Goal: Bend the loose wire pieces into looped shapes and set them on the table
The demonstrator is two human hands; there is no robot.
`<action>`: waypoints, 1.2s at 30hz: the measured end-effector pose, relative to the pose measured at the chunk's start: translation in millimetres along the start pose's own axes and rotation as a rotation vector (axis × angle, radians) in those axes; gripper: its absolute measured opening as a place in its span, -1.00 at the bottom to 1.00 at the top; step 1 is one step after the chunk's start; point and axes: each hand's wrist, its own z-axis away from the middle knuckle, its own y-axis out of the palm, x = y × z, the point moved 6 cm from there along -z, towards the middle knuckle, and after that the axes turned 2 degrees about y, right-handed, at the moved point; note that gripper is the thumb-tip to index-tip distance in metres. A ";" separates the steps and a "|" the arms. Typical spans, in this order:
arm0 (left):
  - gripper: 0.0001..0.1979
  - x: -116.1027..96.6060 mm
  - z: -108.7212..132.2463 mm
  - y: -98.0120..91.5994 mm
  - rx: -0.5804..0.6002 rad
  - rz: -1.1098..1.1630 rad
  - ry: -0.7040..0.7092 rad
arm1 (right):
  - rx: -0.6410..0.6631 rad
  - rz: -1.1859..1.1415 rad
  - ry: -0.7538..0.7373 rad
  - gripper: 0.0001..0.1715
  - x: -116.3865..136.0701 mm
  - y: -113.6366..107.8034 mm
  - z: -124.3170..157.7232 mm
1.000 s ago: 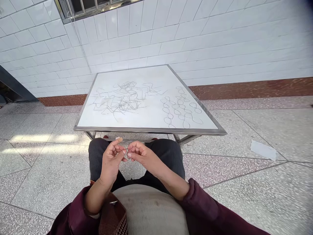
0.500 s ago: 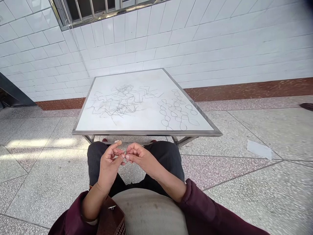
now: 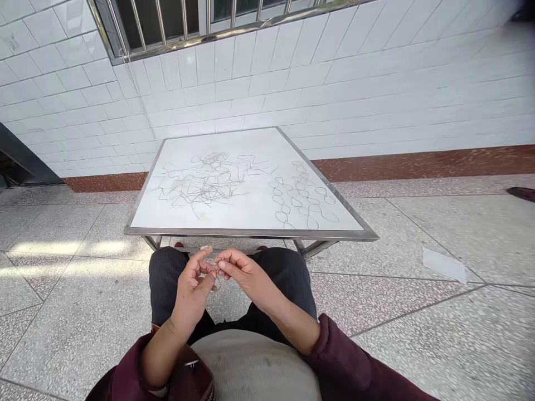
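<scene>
I sit with my knees under a low white table (image 3: pixel 251 214). My left hand (image 3: pixel 193 289) and my right hand (image 3: pixel 240 273) meet above my lap, fingertips pinched together on a thin bent wire piece (image 3: pixel 216 278). On the table's left lies a tangled heap of zigzag wires (image 3: pixel 204 178). On its right lie several wires shaped into loops (image 3: pixel 303 195), laid in rows.
A white tiled wall with a barred window (image 3: pixel 200 16) rises behind the table. Terrazzo floor surrounds me, with a white scrap (image 3: pixel 443 264) lying to the right. A dark object (image 3: pixel 522 193) shows at the far right edge.
Both hands stay pinched on the wire with small finger shifts. The view has tilted up, showing more of the window.
</scene>
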 end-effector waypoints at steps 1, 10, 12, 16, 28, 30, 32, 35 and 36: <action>-0.55 0.0 0.4 0.6 0.012 0.006 0.001 | 0.003 0.002 -0.006 -0.78 -0.6 0.3 0.1; -0.44 4.2 0.1 2.5 0.034 0.108 -0.075 | -0.068 0.217 -0.169 -0.83 -1.8 0.7 3.2; -0.43 6.0 -0.6 2.8 0.030 0.127 -0.099 | -0.062 0.268 -0.195 -0.84 -0.2 0.6 3.2; -0.44 9.9 -2.3 4.2 0.016 0.154 -0.143 | -0.037 0.342 -0.193 -0.82 0.0 -1.1 0.6; -0.41 16.5 -4.2 6.5 0.020 0.032 -0.126 | -0.032 0.433 -0.174 -0.85 3.0 -5.0 -1.4; -0.39 16.0 -3.2 7.1 0.019 0.004 -0.123 | -0.027 0.456 -0.193 -0.86 5.2 -4.1 -0.7; -0.37 15.2 -1.8 8.3 0.028 -0.024 -0.117 | -0.036 0.507 -0.246 -0.84 7.7 -2.3 1.1; -0.36 13.5 -0.1 9.8 0.035 -0.036 -0.098 | -0.097 0.575 -0.326 -0.80 9.4 -0.5 5.4; -0.36 12.6 0.2 10.2 0.036 -0.031 -0.090 | -0.121 0.576 -0.337 -0.80 9.2 -0.7 6.6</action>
